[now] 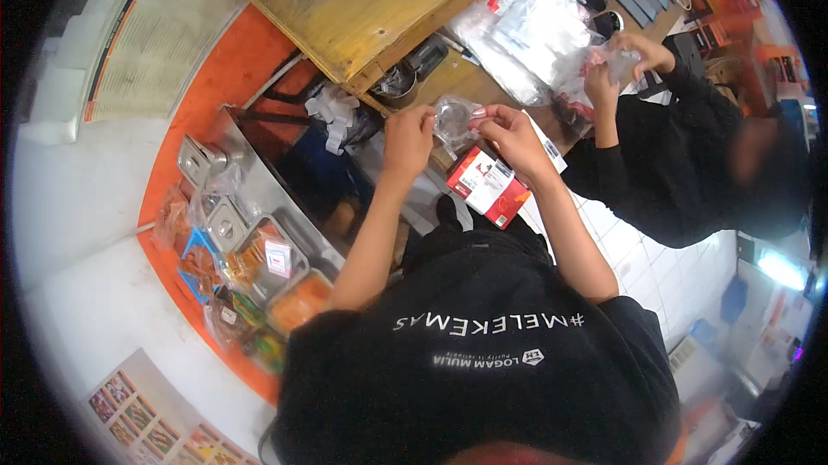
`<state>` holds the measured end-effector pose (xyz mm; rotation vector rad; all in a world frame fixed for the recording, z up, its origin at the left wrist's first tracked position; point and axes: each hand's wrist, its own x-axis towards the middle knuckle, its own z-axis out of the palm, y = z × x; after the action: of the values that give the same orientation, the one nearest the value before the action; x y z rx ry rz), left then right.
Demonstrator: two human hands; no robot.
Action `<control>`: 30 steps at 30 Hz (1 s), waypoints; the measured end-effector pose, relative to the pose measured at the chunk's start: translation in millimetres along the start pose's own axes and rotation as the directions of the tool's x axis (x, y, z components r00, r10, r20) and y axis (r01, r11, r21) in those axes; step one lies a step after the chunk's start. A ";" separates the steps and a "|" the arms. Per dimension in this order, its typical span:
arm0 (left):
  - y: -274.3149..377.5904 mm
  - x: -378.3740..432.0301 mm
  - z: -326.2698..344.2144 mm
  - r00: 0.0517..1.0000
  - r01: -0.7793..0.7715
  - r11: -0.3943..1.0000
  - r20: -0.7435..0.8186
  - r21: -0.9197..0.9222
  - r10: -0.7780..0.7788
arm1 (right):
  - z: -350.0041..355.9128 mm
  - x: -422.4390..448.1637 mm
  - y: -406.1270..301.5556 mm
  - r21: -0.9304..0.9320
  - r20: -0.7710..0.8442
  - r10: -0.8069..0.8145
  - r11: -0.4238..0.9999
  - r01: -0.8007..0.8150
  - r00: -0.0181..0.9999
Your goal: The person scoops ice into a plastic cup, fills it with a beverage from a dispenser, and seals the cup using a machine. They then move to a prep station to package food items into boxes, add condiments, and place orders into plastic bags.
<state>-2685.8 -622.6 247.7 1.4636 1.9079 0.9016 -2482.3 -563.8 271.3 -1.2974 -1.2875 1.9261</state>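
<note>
Between my two hands is a clear plastic bag (455, 121), whose contents I cannot make out. The fingertips of my left hand (409, 141) pinch its left edge. My right hand (515, 141) grips its right edge with thumb and fingers. Just below the bag, a red and white printed box (490, 187) lies tilted near the edge of the wooden counter (472, 73), close under my right hand. What supports the box is hidden. A white paper or box with a printed label (546, 141) shows partly behind my right wrist.
A co-worker's hands (603, 86) handle another plastic bag (576, 80) at the right. A stack of clear bags (517, 31) lies on the counter beneath a raised wooden shelf (362, 5). Steel containers (226, 224) and bagged food stand on a metal counter (278, 187) at the left.
</note>
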 end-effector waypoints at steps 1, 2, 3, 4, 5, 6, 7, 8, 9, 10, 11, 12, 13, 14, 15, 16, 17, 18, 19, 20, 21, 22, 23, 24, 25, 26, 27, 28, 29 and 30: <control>1.9 0.9 -1.5 1.000 -0.005 1.000 0.004 0.005 0.005 | -1.6 -2.2 -2.0 0.006 0.002 -0.005 1.000 0.005 1.000; 3.4 3.1 -2.4 1.000 -0.023 0.998 -0.020 -0.051 0.022 | -3.0 -3.9 -2.9 0.012 0.003 -0.009 1.000 0.009 1.000; 4.2 3.6 -4.4 0.998 -0.039 0.994 -0.047 -0.105 0.035 | -2.6 -4.2 -2.0 0.018 0.004 -0.011 1.000 0.011 1.000; 4.3 3.8 -2.5 0.998 -0.041 0.994 -0.046 -0.100 0.037 | -2.6 -3.7 -0.4 0.019 0.012 -0.013 1.000 0.013 1.000; 4.1 3.8 3.8 0.997 -0.074 0.996 0.035 0.058 0.072 | -2.4 -3.7 0.6 0.020 0.019 -0.015 1.000 0.015 1.000; 2.9 1.7 8.4 0.990 -0.109 0.971 0.112 0.215 0.087 | 0.6 -3.1 0.2 0.023 0.028 -0.017 1.000 0.016 0.999; 4.3 -1.6 15.1 0.991 -0.106 0.970 0.108 0.221 0.084 | 2.9 -3.8 0.3 0.043 0.050 -0.021 0.999 0.019 0.999; 6.5 -4.7 22.7 0.995 -0.099 0.892 0.045 0.441 0.088 | 4.8 -4.8 0.2 0.063 0.072 -0.027 0.998 0.022 0.997; 4.9 -8.8 27.5 0.994 -0.071 0.769 -0.015 0.635 0.104 | 6.4 -6.3 3.2 0.065 0.078 -0.027 0.998 0.022 0.997; -5.8 -6.4 30.0 0.994 -0.067 0.765 -0.023 0.640 0.107 | 9.2 -4.7 5.6 0.056 0.076 -0.037 0.998 0.033 0.996; -19.4 -0.5 33.2 0.999 -0.041 0.735 0.004 0.677 0.052 | 12.0 -3.8 5.1 0.046 0.075 -0.048 0.998 0.044 0.996; -19.6 4.6 33.5 0.999 -0.030 0.704 0.040 0.709 0.003 | 11.3 -5.2 3.0 0.050 0.069 -0.055 0.997 0.052 0.996; -21.0 6.5 30.7 0.999 -0.038 0.702 0.041 0.711 0.013 | 11.6 -6.9 -0.4 0.038 0.059 -0.041 0.999 0.039 0.997; -23.9 8.4 24.6 0.997 -0.076 0.738 0.057 0.671 0.051 | 11.4 -8.6 -3.4 0.025 0.051 -0.028 0.999 0.027 0.998; -23.0 10.9 20.6 0.992 -0.122 0.771 0.080 0.625 0.093 | 8.4 -9.3 -0.7 0.029 0.036 -0.034 0.999 0.033 0.999; -13.9 12.5 15.7 0.990 -0.144 0.769 0.090 0.623 0.113 | 3.7 -8.4 2.9 0.036 0.022 -0.035 0.999 0.034 0.999; -4.8 10.1 11.3 0.988 -0.149 0.956 0.065 0.251 0.137 | -1.2 -7.7 5.7 0.042 0.006 -0.036 0.998 0.036 0.999; -0.2 6.2 3.9 0.989 -0.133 0.978 0.034 -0.161 0.140 | -1.4 -6.7 6.3 -0.006 0.019 -0.041 0.999 0.041 0.999; -0.1 2.9 1.4 0.987 -0.145 0.976 0.042 -0.165 0.154 | -0.8 -9.1 4.4 -0.004 0.004 -0.047 0.999 0.047 0.999; -0.5 0.4 -1.1 0.993 -0.038 0.974 0.100 -0.225 0.062 | 2.1 -10.7 2.3 0.006 -0.018 -0.070 0.998 0.070 0.997; 0.5 -0.6 -3.6 0.986 0.075 0.958 0.162 -0.278 -0.030 | 3.3 -12.0 -0.8 0.012 -0.037 -0.092 0.996 0.092 0.995; 0.2 0.2 -7.9 0.986 0.067 0.957 0.168 -0.283 -0.020 | 3.0 -14.3 -6.0 0.038 -0.031 -0.102 0.994 0.103 0.994; -1.4 1.8 -13.8 0.984 0.059 0.955 0.179 -0.291 -0.007 | 2.8 -16.2 -9.3 0.035 -0.041 -0.105 0.994 0.106 0.994; -0.4 3.4 -20.3 0.982 0.052 0.953 0.190 -0.297 0.005 | 3.0 -17.0 -11.8 0.033 -0.067 -0.133 0.990 0.135 0.989; 3.9 1.4 -26.3 0.980 0.049 0.952 0.197 -0.302 0.012 | 3.5 -18.6 -14.7 0.031 -0.087 -0.159 0.986 0.162 0.983; 45.6 -6.2 -36.7 0.991 0.078 0.980 0.121 -0.182 -0.056 | -4.6 -20.5 -16.8 0.022 -0.082 -0.107 0.994 0.110 0.991; 55.2 -9.4 -40.0 0.991 0.075 0.980 0.121 -0.183 -0.053 | -5.3 -21.6 -16.6 0.022 -0.085 -0.110 0.993 0.112 0.990; 60.4 -11.4 -41.8 0.994 0.047 0.993 0.106 -0.111 -0.035 | -5.0 -23.7 -15.3 -0.048 -0.106 -0.140 0.990 0.136 0.984; 65.1 -13.0 -42.8 0.996 0.020 0.999 0.092 -0.037 -0.017 | -4.8 -24.2 -15.7 -0.082 -0.117 -0.157 0.986 0.148 0.981; 72.1 -15.1 -42.4 0.996 0.019 0.999 0.093 -0.037 -0.015 | -2.9 -25.7 -16.7 -0.117 -0.126 -0.171 0.981 0.157 0.977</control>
<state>-2672.4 -631.8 331.1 1.4398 1.8238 0.8423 -2470.4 -575.3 297.2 -1.3047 -1.3975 1.6482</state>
